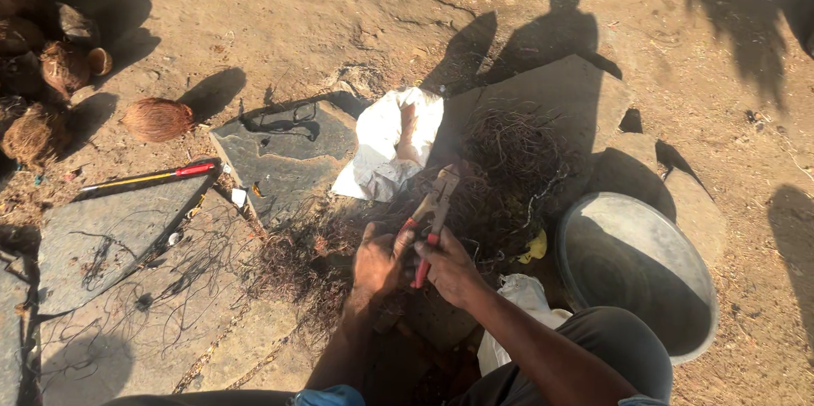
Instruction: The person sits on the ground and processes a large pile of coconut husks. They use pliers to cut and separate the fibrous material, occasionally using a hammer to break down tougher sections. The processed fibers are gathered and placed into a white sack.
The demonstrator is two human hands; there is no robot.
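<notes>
Wire tangle (pixel 509 177) centre, on stone slab (pixel 560 92). Pliers (pixel 431 211) at its 8 o'clock. Metal basin (pixel 636 270) 4 o'clock. Coconut husks (pixel 51 92) 9 o'clock. Cloth (pixel 381 152) 10 o'clock.

Single head-worn view, looking steeply down and forward from close above the person's own hands; stone slabs (pixel 284 152) and sunlit dirt ground (pixel 339 8) fill the frame beyond.

Harsh low sun from behind, long hard shadows thrown forward across the dirt ground (pixel 280 16); white cloth (pixel 386 147) blown out, foreground in shade, mostly sharp.
</notes>
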